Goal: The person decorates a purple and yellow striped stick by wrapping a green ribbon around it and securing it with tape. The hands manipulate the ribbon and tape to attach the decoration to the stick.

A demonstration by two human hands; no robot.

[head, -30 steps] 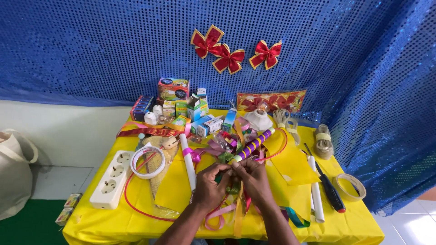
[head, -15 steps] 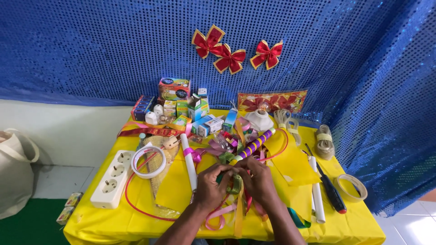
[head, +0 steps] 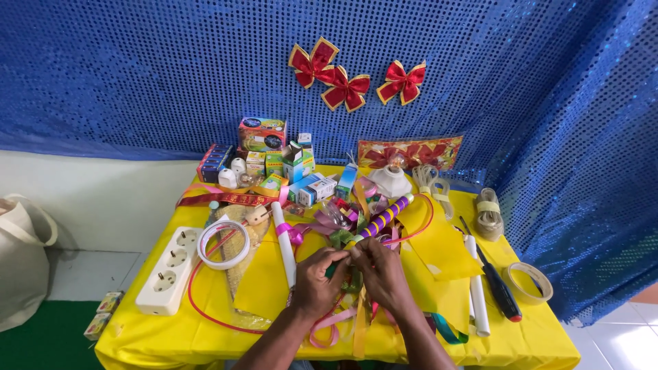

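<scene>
My left hand [head: 319,282] and my right hand [head: 382,273] meet at the middle front of a yellow-covered table [head: 171,336]. Both pinch a small green ribbon piece [head: 345,264] between their fingertips. Loose pink, yellow and green ribbons [head: 333,327] trail from under the hands toward the front edge. A purple-and-yellow striped tube [head: 381,219] lies just beyond the fingers, tilted up to the right. A white tube [head: 284,241] lies left of my left hand.
A white power strip [head: 168,268] and a white tape ring [head: 223,244] lie at left. Small boxes [head: 262,133] and bulbs crowd the back. At right: a white tube [head: 476,290], a screwdriver [head: 497,288], a tape roll [head: 528,282]. Red bows [head: 347,89] hang on the blue sequin backdrop.
Both hands have stayed together over the ribbons, shifting slightly as the fingers work the green piece. Nothing else on the table moved.
</scene>
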